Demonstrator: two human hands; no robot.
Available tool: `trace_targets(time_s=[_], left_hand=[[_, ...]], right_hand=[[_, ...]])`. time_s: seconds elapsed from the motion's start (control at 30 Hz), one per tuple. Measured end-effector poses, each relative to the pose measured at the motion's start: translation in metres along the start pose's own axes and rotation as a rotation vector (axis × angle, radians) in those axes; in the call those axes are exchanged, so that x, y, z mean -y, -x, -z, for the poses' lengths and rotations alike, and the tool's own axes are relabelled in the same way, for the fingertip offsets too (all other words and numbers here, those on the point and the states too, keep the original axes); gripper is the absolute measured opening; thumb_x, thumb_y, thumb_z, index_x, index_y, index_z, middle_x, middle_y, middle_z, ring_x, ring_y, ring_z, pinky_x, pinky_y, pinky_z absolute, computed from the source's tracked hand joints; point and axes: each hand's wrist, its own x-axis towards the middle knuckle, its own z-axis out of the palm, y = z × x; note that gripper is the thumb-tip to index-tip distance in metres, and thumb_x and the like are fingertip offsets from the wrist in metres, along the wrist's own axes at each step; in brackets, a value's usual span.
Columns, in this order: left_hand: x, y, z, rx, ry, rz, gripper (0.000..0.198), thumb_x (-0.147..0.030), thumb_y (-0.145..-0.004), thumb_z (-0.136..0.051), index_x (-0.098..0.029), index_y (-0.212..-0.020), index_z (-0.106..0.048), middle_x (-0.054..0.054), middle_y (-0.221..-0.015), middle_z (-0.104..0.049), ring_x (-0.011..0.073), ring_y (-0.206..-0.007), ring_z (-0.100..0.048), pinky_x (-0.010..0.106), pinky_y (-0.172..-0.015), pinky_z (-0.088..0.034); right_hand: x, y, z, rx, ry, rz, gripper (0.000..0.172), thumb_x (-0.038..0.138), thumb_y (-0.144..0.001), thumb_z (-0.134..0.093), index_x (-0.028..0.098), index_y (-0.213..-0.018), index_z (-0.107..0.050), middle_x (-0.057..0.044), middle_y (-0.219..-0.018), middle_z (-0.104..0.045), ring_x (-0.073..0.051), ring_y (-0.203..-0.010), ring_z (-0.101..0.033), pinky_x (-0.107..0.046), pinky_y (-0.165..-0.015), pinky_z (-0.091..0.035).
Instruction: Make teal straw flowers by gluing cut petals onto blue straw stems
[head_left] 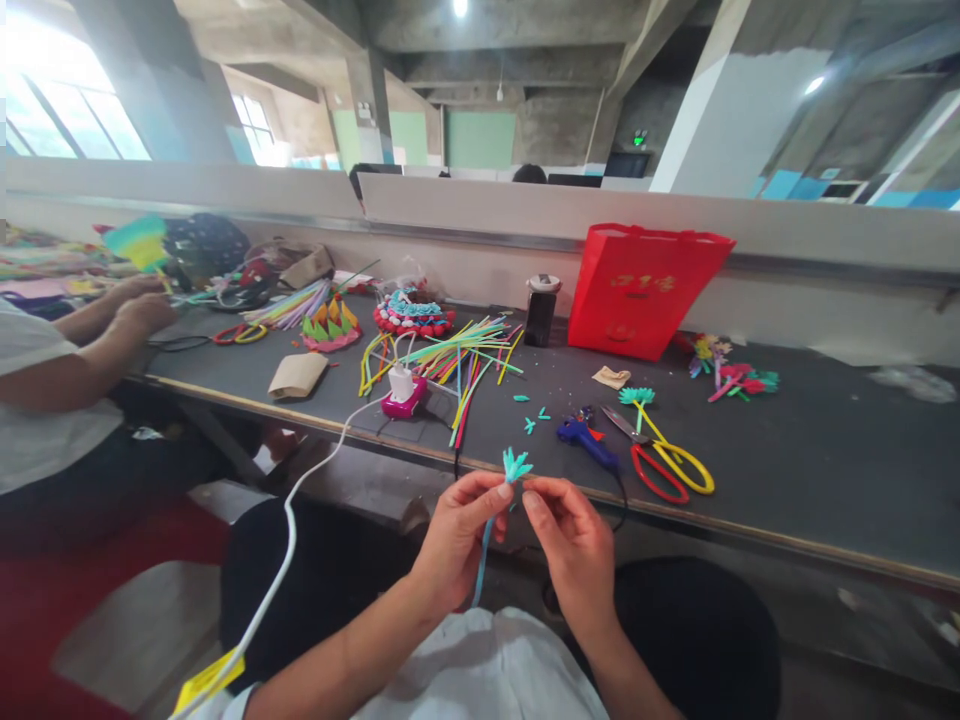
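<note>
Between thumb and fingers, my left hand (466,530) pinches a turquoise craft flower (516,464) just under its spread petals. Its blue stem (483,565) hangs down below that hand. Close beside it, my right hand (570,535) has thumb and forefinger pressed together near the flower's base; whatever is between them is too small to make out. Ahead on the table lie small turquoise pieces (530,425), a blue glue gun (589,442) and scissors with red and yellow handles (667,465). Another turquoise flower (637,396) on a yellow and green stem touches the scissors.
Colourful craft stems (469,350) are heaped near a pink power socket (404,396), whose white cable (291,520) runs down at left. A red bag (645,290) and a dark bottle (540,312) stand at the back. A co-worker's hands (146,300) work at far left.
</note>
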Motion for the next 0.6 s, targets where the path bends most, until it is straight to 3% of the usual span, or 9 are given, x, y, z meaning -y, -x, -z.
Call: trace_targets(time_s=[0.2,0.43,0.6], left_hand=[[0.002,-0.004,0.002,0.004,0.077,0.01,0.024,-0.029,-0.066,-0.083,-0.017,-0.081,-0.068,-0.004,-0.061,-0.06,0.008,-0.055,-0.054,0.02,-0.056,-0.043],[0.005,-0.009,-0.004,-0.023,0.168,0.023,0.027,-0.026,-0.061,-0.086,-0.016,-0.079,-0.067,-0.002,-0.07,-0.065,0.0101,-0.064,-0.06,0.022,-0.064,-0.046],[0.004,-0.013,-0.005,-0.011,0.174,0.049,0.026,-0.024,-0.061,-0.086,-0.017,-0.077,-0.067,-0.005,-0.067,-0.061,0.0062,-0.056,-0.054,0.019,-0.056,-0.042]], right_hand=[[-0.012,0.004,-0.002,-0.01,0.023,-0.014,0.022,0.039,-0.09,-0.058,0.019,-0.082,-0.065,0.004,-0.066,-0.058,-0.01,-0.057,-0.05,-0.021,-0.054,-0.043],[-0.026,0.008,-0.016,0.113,0.147,0.033,0.022,0.037,-0.092,-0.054,0.02,-0.098,-0.065,-0.003,-0.093,-0.068,-0.016,-0.083,-0.062,-0.026,-0.074,-0.048],[-0.027,0.008,-0.025,0.121,0.149,0.002,0.027,0.042,-0.092,-0.054,0.019,-0.082,-0.064,0.0,-0.075,-0.066,-0.015,-0.069,-0.059,-0.025,-0.065,-0.047]])
